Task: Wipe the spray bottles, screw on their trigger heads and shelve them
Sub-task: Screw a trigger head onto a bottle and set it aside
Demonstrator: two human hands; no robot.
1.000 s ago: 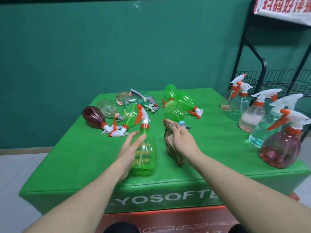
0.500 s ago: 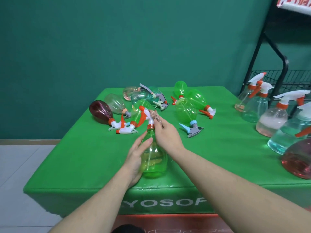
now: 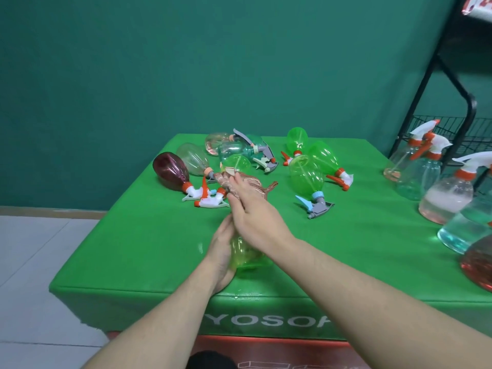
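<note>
While left hand (image 3: 222, 258) fingers cup the bulbous translucent green bottle (image 3: 246, 255), right hand (image 3: 253, 211) fingers around crumpled brownish cloth (image 3: 234, 182).

**Open near-left cloth, crowded back and right edge**

The table (image 3: 127, 249) has its widest bare stretch on the near left, from the front edge up toward the dark red bottle (image 3: 170, 170). A second open lane runs across the middle right, between the fallen green bottles (image 3: 306, 177) and the upright bottles (image 3: 447, 195) lined along the right edge. The back of the table is cluttered: a heap of lying bottles (image 3: 234, 150) with loose trigger heads (image 3: 205, 199) spilling toward the centre. Both hands and a cloth (image 3: 255, 185) fill the centre front around a green bottle (image 3: 245, 254). A black rack (image 3: 452, 75) blocks the far right corner.
</note>
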